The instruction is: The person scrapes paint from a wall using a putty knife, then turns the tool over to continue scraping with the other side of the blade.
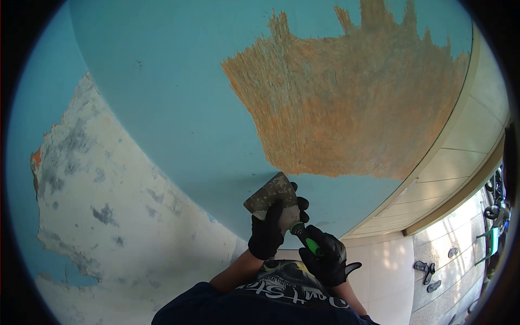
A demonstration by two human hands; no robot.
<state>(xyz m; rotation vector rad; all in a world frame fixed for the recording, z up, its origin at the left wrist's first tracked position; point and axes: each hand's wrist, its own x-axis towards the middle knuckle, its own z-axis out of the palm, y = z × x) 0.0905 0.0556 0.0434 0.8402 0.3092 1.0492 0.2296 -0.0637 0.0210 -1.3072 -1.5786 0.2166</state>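
A scraper with a wide, stained metal blade (pixel 272 196) and a green and black handle is held in front of a blue wall (pixel 179 119). My left hand (pixel 268 233), in a black glove, grips the lower part of the blade, with fingers behind it and the thumb in front. Wrapped round the handle is my right hand (pixel 326 254), also gloved in black. The blade's top corner lies just below the lower left edge of a rough orange-brown patch (pixel 346 108) on the wall. Whether the blade touches the wall is unclear.
On the left, a whitish patch (pixel 124 200) with grey marks and ragged edges adjoins blue paint. Cream panels (pixel 433 179) border the wall at right. Sandals (pixel 428 271) lie on the tiled floor at lower right, near a green frame (pixel 492 244) and parked vehicles.
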